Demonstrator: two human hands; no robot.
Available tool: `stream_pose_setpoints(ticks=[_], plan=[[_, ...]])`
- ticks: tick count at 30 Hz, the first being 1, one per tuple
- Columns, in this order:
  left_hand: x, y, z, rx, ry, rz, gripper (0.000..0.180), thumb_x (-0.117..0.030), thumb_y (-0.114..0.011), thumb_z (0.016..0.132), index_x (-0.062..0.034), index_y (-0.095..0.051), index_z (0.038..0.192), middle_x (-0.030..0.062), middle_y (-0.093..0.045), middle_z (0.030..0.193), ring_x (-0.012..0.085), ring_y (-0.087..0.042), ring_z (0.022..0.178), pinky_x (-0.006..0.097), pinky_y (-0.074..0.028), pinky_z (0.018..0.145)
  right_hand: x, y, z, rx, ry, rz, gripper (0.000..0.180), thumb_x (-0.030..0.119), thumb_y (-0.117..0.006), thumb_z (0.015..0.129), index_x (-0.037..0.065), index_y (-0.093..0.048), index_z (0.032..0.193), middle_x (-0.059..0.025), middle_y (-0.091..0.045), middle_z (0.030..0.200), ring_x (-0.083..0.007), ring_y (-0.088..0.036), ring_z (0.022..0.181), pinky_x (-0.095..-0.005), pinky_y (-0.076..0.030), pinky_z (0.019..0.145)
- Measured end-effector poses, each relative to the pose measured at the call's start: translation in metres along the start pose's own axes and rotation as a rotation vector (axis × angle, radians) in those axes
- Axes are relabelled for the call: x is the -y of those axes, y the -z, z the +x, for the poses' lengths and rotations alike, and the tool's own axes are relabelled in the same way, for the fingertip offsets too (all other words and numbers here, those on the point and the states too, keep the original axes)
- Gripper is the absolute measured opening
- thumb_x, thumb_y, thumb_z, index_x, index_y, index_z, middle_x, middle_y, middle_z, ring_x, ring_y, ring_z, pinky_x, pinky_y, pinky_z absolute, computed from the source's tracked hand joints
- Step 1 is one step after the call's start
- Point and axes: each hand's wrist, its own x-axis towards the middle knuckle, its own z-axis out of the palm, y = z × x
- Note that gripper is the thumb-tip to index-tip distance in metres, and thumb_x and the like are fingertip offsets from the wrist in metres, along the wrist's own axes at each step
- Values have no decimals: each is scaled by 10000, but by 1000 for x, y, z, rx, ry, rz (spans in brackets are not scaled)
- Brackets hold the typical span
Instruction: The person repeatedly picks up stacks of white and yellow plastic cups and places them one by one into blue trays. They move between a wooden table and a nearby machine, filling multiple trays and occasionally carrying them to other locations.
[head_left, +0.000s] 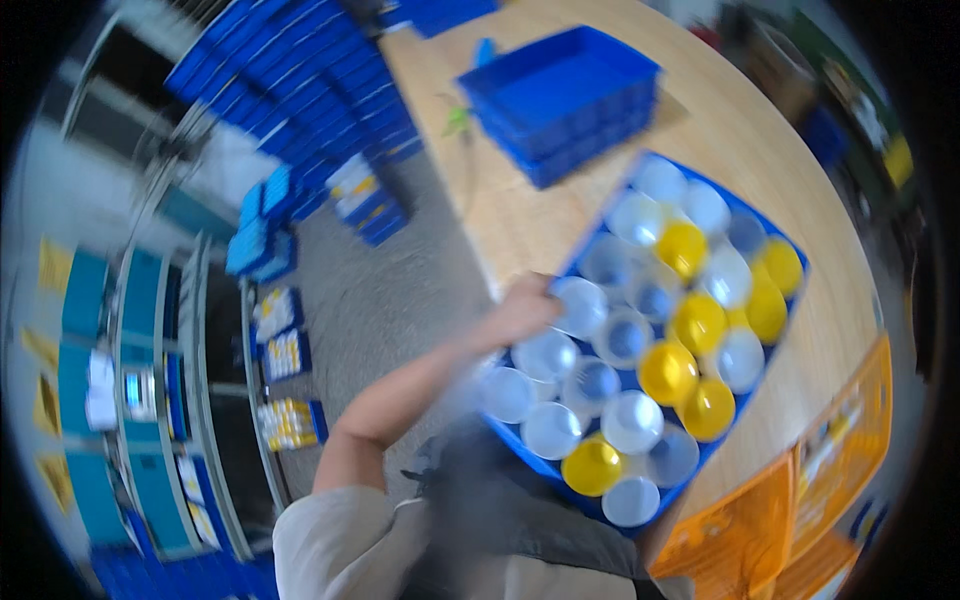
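Note:
A blue tray (535, 462) is tilted in front of me, its near end against my body and its far part over the wooden table (530, 225). Several translucent white cups (632, 420) and yellow cups (668, 372) stand in it, mouths up and packed close. My left hand (530, 306) grips the tray's left side, fingers closed at the rim and partly hidden by it. My right hand is hidden behind the tray; only a bit of skin shows near its lower right corner.
Stacked blue trays (570, 95) stand farther back on the table. Orange crates (730, 530) lie at the lower right. On the left are tall stacks of blue bins (300, 80), floor trays of yellow and white pieces (290, 424), and a teal machine (145, 400).

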Motion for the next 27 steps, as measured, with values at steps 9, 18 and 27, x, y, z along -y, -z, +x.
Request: stream_pose_setpoints(ticks=[9, 18, 27], plan=[[2, -82, 1, -25, 91, -42, 945, -443, -708, 682, -41, -413, 1486, 296, -310, 1557, 468, -342, 1405, 512, -388, 1110, -13, 9, 37, 49, 155, -158, 519, 325, -657, 953, -42, -509, 1288, -220, -601, 1207, -312, -597, 1072, -406, -489, 922], [60, -72, -6, 381, -243, -731, 895, -632, -651, 881, 39, -463, 1443, 207, -547, 1397, 278, -542, 1255, 371, -424, 1057, 101, 62, 5, -163, 415, -34, 387, 282, -593, 991, -48, -566, 1191, -215, -621, 1113, -314, -597, 990, -412, -495, 878], [345, -34, -184, 1, -4, -240, 481, -442, -651, 879, 18, -697, 1010, 275, -695, 989, 402, -684, 945, 496, -521, 812, 235, -97, -166, 334, 514, 503, 526, 331, -563, 1031, -37, -466, 1395, -222, -599, 1273, -287, -606, 1130, -382, -480, 983]])
